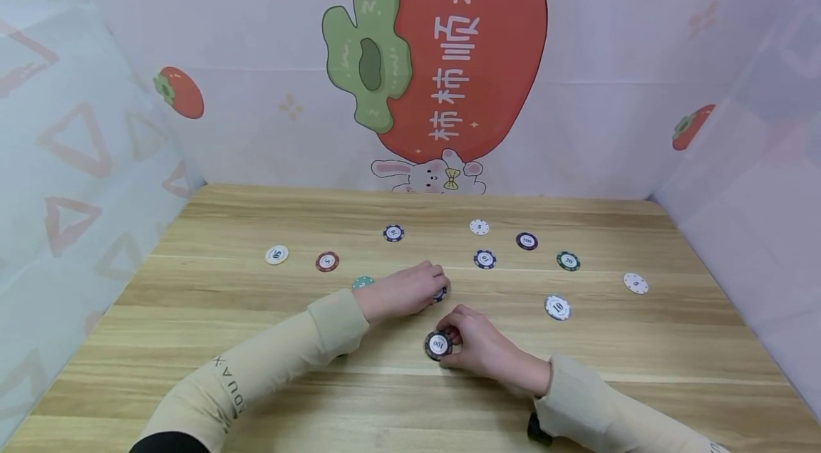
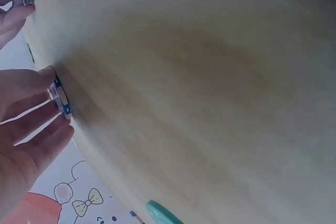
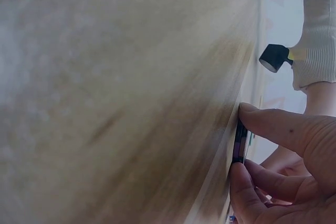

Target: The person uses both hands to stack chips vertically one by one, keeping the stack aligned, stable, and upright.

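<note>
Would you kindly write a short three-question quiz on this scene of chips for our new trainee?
1. Multiple choice: the right hand pinches a dark chip marked with which number?
a) 5
b) 20
c) 100

2. True or false: in the head view, the red chip lies left of the dark green chip.

3. Fill in the colour: the left hand pinches a chip with pale patches on a ____ edge.

Key: 1 c; 2 true; 3 blue.
</note>
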The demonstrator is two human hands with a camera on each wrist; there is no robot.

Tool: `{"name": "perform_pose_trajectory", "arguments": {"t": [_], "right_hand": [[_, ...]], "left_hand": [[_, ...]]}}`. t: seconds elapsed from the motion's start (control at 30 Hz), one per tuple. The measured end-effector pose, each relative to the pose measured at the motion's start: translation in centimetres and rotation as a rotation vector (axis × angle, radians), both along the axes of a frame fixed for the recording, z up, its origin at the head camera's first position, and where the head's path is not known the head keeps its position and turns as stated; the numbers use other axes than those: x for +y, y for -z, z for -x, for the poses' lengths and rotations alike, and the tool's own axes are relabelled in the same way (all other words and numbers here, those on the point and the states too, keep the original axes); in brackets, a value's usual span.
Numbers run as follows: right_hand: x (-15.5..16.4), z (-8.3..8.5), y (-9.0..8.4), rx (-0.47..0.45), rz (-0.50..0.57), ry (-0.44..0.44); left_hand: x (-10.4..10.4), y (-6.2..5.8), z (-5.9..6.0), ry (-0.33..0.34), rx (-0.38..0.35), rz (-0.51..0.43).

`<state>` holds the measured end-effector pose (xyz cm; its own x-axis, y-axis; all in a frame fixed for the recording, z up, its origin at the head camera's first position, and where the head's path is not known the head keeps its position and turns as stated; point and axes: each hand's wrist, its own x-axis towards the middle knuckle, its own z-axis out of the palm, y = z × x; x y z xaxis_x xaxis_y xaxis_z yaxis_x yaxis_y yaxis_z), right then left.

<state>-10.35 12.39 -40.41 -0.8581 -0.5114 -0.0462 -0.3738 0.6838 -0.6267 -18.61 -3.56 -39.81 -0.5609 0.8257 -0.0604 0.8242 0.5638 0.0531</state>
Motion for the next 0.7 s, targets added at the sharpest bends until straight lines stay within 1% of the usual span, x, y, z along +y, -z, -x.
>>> {"name": "perform_pose_trajectory", "arguments": {"t": [0.13,0.27,0.47,0.7], "right_hand": [[0.1,0.1,0.0,-0.016,-0.005,0.006],[0.1,0.1,0.1,-0.015,-0.014,0.012],[0.1,0.1,0.0,-0.009,-0.017,0.010],[0.1,0.1,0.1,-0.008,-0.018,0.008]], "left_hand": [[0.1,-0.2,0.0,-0.019,0.009,-0.020],[0.0,-0.5,0.0,-0.032,-0.004,-0.047],[-0.2,-1.0,-0.2,-0.030,0.009,-0.081],[-0.3,-1.4,-0.5,-0.052,0.007,-0.089]]}}
